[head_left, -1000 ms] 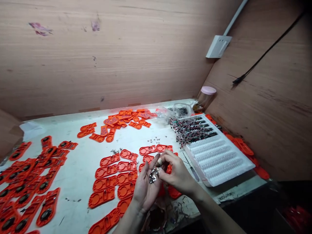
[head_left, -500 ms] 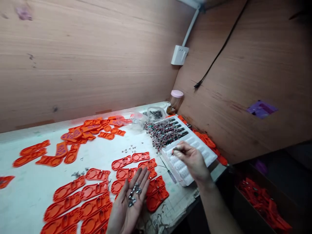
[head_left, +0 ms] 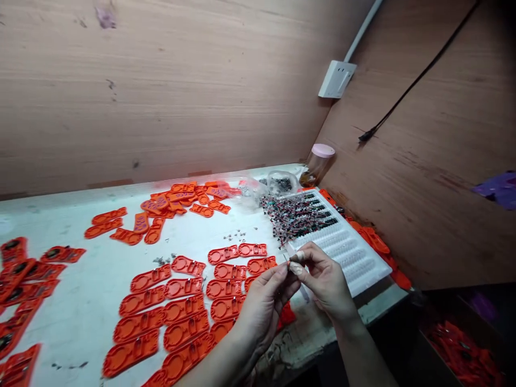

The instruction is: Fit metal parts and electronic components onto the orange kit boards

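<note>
Tray (head_left: 373,267) beyond the right hand (head_left: 329,282) holds wired parts (head_left: 291,219) in far rows.

The left forearm (head_left: 220,355) and the right forearm (head_left: 360,349) are bare until the edge of the view, both of slender shape. The right hand (head_left: 332,287) wears a narrow pale band (head_left: 300,256), similar to tape, around one finger, and a whitish cover (head_left: 296,268) at the thumb, its material unclear. The left hand (head_left: 260,303) is bare.
</note>
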`<act>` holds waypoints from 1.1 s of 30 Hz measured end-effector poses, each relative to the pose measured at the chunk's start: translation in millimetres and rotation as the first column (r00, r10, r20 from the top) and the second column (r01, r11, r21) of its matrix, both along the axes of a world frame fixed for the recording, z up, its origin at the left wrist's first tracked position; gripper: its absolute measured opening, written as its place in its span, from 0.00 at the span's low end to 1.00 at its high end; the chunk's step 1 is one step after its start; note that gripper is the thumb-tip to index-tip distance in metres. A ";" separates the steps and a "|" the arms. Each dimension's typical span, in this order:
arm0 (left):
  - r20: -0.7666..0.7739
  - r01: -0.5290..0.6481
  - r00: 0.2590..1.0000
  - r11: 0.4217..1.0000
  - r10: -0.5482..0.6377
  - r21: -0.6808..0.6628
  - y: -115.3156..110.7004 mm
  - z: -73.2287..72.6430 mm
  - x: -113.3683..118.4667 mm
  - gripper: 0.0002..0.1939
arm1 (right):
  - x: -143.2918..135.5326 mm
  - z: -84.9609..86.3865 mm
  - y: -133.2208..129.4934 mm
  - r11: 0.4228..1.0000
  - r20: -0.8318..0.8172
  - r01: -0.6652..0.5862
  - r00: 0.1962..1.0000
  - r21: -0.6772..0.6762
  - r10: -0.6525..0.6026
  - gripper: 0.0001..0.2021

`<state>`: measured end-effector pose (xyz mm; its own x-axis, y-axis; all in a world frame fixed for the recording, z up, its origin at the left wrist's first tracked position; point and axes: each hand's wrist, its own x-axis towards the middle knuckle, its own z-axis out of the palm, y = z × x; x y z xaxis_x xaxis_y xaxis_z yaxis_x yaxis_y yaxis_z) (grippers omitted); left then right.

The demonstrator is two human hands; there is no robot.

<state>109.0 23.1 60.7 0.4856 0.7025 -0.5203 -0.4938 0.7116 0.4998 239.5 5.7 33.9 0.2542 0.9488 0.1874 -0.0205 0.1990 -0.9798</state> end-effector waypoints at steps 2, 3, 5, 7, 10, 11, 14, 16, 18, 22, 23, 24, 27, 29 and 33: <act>-0.047 0.000 0.999 1.000 0.001 0.016 2.7 -3.8 -4.6 0.09 | 0.3 -1.0 1.6 1.000 0.101 -0.011 0.995 0.008 0.010 0.01; -0.058 0.009 0.998 1.000 -0.008 0.016 4.0 -5.9 -6.8 0.10 | 0.7 -0.6 1.8 1.000 0.149 -0.018 0.989 0.009 0.017 0.02; -0.064 0.037 0.997 0.999 -0.036 0.000 5.9 -9.5 -10.2 0.12 | -0.2 2.3 0.9 0.998 0.238 -0.059 0.970 0.009 0.056 0.05; -0.066 0.061 0.996 0.998 -0.063 -0.035 6.8 -11.8 -12.1 0.12 | -4.8 6.8 -1.3 0.994 0.303 -0.113 0.947 0.001 0.108 0.06; -0.086 0.057 0.994 0.995 -0.063 -0.079 6.3 -12.8 -13.0 0.07 | -8.3 11.5 -2.6 0.990 0.357 -0.139 0.925 -0.002 0.130 0.06; -0.099 0.053 0.993 0.994 -0.063 -0.093 5.7 -12.6 -13.4 0.05 | -3.8 11.3 -1.6 0.993 0.374 -0.116 0.921 0.005 0.106 0.05; -0.136 0.056 0.988 0.988 -0.076 -0.147 2.3 -10.6 -17.0 0.06 | 39.3 5.4 5.2 0.990 0.466 0.113 0.874 0.085 -0.140 0.04; -0.155 0.042 0.985 0.983 -0.070 -0.178 -1.2 -8.8 -22.1 0.07 | 85.3 -0.3 9.8 0.889 0.523 0.415 0.722 0.195 -0.452 0.04; -0.172 0.006 0.984 0.982 -0.039 -0.188 -5.1 -7.3 -28.7 0.07 | 125.0 -4.0 12.6 0.783 0.545 0.581 0.591 0.224 -0.595 0.06; -0.135 -0.036 0.991 0.980 0.010 -0.196 -10.9 -6.2 -44.3 0.10 | 128.4 1.1 11.0 0.878 0.565 0.450 0.686 0.164 -0.458 0.10; -0.092 -0.046 0.995 0.980 0.028 -0.191 -11.4 -6.7 -48.9 0.12 | 113.8 4.5 8.9 0.911 0.569 0.389 0.721 0.139 -0.395 0.10; -0.037 -0.058 0.998 0.982 0.053 -0.180 -11.6 -7.6 -54.0 0.14 | 96.0 8.1 6.3 0.940 0.576 0.322 0.750 0.110 -0.324 0.10; 0.166 -0.088 0.980 0.987 0.110 -0.135 -12.3 -11.9 -70.5 0.22 | 39.4 16.6 -3.0 0.995 0.580 0.075 0.809 0.059 -0.095 0.07; 0.268 -0.089 0.957 0.991 0.114 -0.105 -14.2 -14.3 -81.1 0.25 | 7.8 18.3 -7.8 0.992 0.573 -0.112 0.817 0.051 0.063 0.05; 0.306 -0.110 0.943 0.991 0.129 -0.077 -20.5 -12.3 -95.0 0.25 | -36.7 15.4 -12.2 0.939 0.589 -0.342 0.769 0.049 0.249 0.06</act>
<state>14.0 2.5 48.3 0.5438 0.7382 -0.3992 -0.7009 0.6611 0.2678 202.7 -6.5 49.2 -0.2301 0.9090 0.3476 0.4459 0.4160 -0.7926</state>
